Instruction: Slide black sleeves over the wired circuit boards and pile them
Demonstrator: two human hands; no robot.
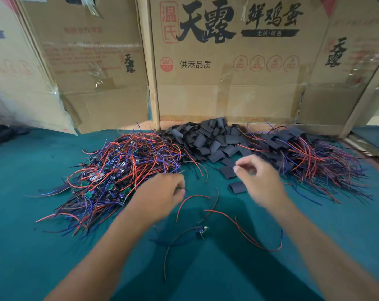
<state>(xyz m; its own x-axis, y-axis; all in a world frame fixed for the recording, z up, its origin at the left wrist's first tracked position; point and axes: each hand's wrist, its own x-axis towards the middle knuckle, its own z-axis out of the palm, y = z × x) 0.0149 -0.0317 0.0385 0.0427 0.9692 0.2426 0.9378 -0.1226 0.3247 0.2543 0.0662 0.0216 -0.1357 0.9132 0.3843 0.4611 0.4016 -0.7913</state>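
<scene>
On green felt (43, 246), the left hand (162, 192) curls at the tangled wire pile (119, 168); its grasp is unclear. Right of that pile lie flat black sleeves (208, 140). The blurred right hand (258, 179) hovers, fingers loose, holding nothing.

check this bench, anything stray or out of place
One bare wired circuit board lies alone on the green cloth near the person, apart from the left pile. A few black sleeves lie loose before the sleeve heap.
</scene>
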